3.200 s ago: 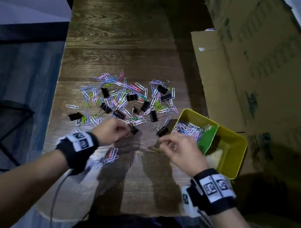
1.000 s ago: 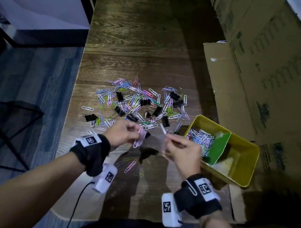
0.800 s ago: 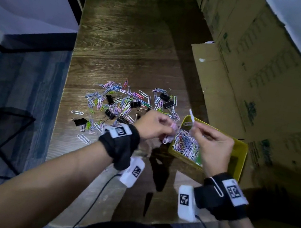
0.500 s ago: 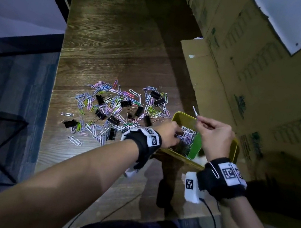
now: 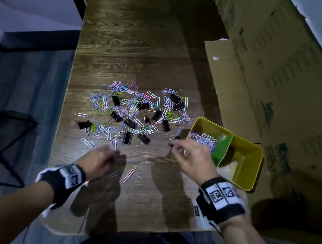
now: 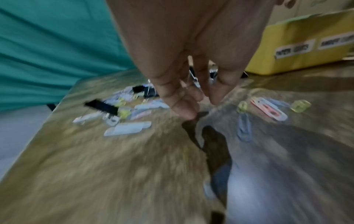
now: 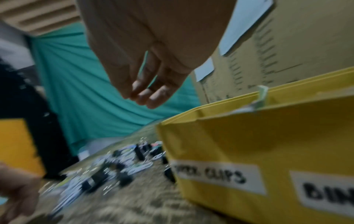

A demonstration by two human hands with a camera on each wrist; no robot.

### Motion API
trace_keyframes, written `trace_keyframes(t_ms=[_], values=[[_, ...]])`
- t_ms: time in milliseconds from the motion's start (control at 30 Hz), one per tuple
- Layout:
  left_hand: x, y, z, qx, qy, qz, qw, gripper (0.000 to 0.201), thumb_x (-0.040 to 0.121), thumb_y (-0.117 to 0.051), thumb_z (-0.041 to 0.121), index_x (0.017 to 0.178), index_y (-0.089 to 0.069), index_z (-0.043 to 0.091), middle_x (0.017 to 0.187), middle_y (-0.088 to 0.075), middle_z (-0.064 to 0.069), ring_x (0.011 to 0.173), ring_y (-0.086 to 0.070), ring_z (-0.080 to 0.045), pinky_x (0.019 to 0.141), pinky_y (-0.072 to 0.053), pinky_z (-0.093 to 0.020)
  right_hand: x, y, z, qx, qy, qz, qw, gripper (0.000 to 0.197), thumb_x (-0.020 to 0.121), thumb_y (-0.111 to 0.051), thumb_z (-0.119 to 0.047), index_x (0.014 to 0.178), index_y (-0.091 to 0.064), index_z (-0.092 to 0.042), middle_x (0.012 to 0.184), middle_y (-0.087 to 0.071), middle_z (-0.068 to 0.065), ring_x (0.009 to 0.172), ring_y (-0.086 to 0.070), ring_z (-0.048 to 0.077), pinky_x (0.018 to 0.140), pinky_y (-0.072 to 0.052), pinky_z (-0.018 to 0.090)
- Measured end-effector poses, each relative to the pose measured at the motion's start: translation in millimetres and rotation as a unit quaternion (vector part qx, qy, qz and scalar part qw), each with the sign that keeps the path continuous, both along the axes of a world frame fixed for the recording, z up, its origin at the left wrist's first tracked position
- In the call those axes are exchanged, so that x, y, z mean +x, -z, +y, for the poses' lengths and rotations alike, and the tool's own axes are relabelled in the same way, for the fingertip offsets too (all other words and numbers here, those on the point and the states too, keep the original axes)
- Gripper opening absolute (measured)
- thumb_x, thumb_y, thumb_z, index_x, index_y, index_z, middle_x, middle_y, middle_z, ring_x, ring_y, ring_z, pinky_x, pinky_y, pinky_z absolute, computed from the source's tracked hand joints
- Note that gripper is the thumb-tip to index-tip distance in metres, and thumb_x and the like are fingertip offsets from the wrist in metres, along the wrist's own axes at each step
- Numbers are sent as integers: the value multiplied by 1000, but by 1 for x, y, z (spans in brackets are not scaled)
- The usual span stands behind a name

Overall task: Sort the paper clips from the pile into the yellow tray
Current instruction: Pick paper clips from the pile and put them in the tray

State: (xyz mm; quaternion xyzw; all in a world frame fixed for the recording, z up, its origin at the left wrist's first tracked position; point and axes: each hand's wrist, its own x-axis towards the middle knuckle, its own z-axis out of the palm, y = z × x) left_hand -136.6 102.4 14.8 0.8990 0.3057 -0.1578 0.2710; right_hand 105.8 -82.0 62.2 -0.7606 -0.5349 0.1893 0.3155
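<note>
A pile of coloured paper clips (image 5: 136,114) mixed with black binder clips (image 5: 129,123) lies mid-table. To its right the yellow tray (image 5: 252,154) holds a heap of paper clips (image 5: 203,138) left of a green divider (image 5: 221,149). My left hand (image 5: 113,156) hovers at the pile's near edge, fingers (image 6: 184,109) hanging relaxed and empty just above the wood. My right hand (image 5: 175,147) is beside the tray's (image 7: 249,144) near left corner, its loosely bent fingers (image 7: 153,97) holding nothing. A few loose clips (image 5: 130,173) lie between the hands, among them a pink clip (image 6: 268,109).
Large cardboard boxes (image 5: 287,78) stand along the table's right side, close behind the tray. The table's left edge (image 5: 64,107) drops to the floor, where a black wire frame (image 5: 7,140) stands. Bare wood stretches beyond the pile and toward me.
Both hands have pulled back from over the tray to the table near the pile. The clips they pinched earlier are no longer in their fingers.
</note>
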Motion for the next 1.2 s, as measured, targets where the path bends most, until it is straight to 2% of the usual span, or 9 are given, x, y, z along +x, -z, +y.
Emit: trace_keyframes(t_ms=[100, 200, 333, 467, 567, 733, 867, 1033, 1200], values=[[-43, 20, -20, 13, -60, 44, 997, 48, 68, -63, 6, 116, -57, 9, 105, -55, -13, 91, -59, -35, 81, -49, -35, -33, 18, 7, -127, -137, -16, 982, 24, 90, -60, -13, 113, -67, -16, 111, -68, 4, 95, -64, 17, 84, -51, 29], [-54, 34, -42, 48, -161, 56, 984, 42, 68, -54, -1, 110, -58, 2, 104, -53, -22, 92, -54, -42, 83, -48, -43, -62, 49, 16, -213, -197, -56, 955, 49, 87, -55, -5, 135, -49, -12, 139, -50, 8, 124, -50, 24, 99, -39, 30], [-36, 36, -57, -5, -212, -6, 977, 33, 77, -37, 9, 98, -62, 2, 90, -54, -18, 89, -55, -39, 79, -43, -34, -87, 79, 30, -277, -186, -52, 941, 63, 86, -51, 0, 144, -32, -13, 140, -46, 12, 125, -48, 30, 102, -41, 40], [-12, 26, -53, -39, -143, -59, 987, 22, 87, -51, 11, 104, -64, 7, 99, -58, -16, 93, -58, -31, 84, -43, -30, -97, 91, 41, -260, -174, -59, 948, 57, 84, -47, 0, 138, -42, -18, 132, -55, 13, 116, -56, 29, 98, -45, 38], [-5, 24, -45, -22, -122, -102, 987, 28, 81, -54, 4, 108, -62, 8, 101, -58, -12, 93, -59, -30, 86, -49, -33, -96, 98, 41, -244, -166, -69, 953, 60, 84, -58, -2, 138, -42, -22, 135, -53, 9, 117, -56, 26, 98, -45, 36], [2, 30, -57, 25, -71, 42, 996, 68, 79, -61, 50, 135, -34, 22, 125, -39, -6, 110, -44, -27, 90, -46, -40, -92, 97, 37, -239, -138, -68, 959, 58, 90, -57, -31, 143, -34, -29, 138, -45, 0, 123, -49, 24, 99, -44, 42], [18, 40, -66, 60, -44, 57, 996, 50, 88, -53, 33, 134, -39, 19, 129, -41, -9, 113, -43, -31, 98, -36, -35, -98, 93, 31, -284, -158, -74, 943, 71, 83, -67, -40, 143, -37, -17, 136, -42, 6, 126, -44, 26, 104, -37, 37], [16, 52, -61, 57, 13, 54, 997, 35, 87, -50, 24, 122, -53, 21, 123, -50, -4, 112, -47, -28, 98, -38, -34, -103, 89, 32, -292, -124, -52, 947, 40, 89, -61, -27, 123, -55, -9, 122, -52, 9, 111, -54, 30, 90, -46, 40], [17, 44, -60, 69, 59, 85, 992, 34, 88, -46, 26, 120, -52, 15, 116, -56, -11, 108, -50, -30, 95, -40, -35, -104, 91, 37, -339, -57, 22, 939, 30, 90, -60, -22, 117, -59, -9, 116, -62, 10, 106, -59, 29, 86, -48, 36]])
